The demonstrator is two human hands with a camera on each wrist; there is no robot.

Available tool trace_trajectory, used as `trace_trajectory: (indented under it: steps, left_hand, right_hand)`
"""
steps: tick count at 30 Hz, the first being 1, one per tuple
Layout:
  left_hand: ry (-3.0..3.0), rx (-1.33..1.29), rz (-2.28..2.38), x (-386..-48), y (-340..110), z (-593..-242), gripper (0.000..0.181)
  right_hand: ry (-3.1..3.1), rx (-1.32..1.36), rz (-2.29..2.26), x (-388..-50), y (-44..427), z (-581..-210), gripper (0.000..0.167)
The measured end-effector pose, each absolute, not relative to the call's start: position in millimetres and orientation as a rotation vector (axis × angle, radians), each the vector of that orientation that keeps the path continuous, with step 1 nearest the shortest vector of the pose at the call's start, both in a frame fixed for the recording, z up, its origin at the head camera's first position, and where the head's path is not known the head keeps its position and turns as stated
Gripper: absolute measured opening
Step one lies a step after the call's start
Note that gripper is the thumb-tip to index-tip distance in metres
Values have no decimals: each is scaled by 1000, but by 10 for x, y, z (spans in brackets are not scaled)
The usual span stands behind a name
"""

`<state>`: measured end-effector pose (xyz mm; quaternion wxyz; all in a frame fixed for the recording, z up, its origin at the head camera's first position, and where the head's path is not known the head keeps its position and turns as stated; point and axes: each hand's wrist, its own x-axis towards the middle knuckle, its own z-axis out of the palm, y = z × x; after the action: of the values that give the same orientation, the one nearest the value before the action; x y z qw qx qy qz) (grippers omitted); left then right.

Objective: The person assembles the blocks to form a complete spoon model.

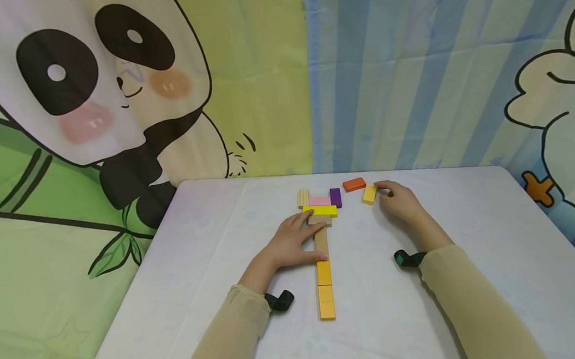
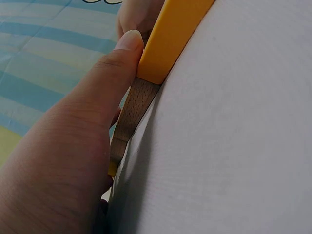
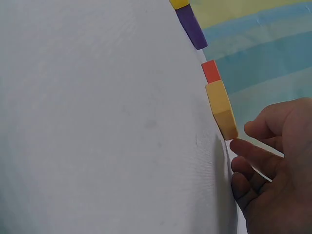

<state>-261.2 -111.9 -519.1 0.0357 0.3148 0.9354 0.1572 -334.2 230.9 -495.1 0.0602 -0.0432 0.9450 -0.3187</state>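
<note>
My left hand lies over a column of flat toy blocks, its fingers spread. In the head view its thumb tip is where a tan block meets an orange-yellow block; the fingertips reach a short tan crosswise block and a bright yellow block. The left wrist view has the thumb against an orange block. My right hand, fingers loosely bent, is beside a yellow block. In the right wrist view the fingertips are at that block's end; whether they touch is unclear.
Beyond the bright yellow block sit a pale striped block, a pink block and a purple block. A red-orange block lies beside the yellow one. Another orange-yellow block ends the column on the white table.
</note>
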Motion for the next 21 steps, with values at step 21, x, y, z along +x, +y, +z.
trace_trajectory:
  steps: [21]
  left_hand:
    - [2863, 932, 488, -2614, -1106, -5198, 90]
  right_hand:
    - [2901, -280, -1033, -3262, 2298, -5076, 57]
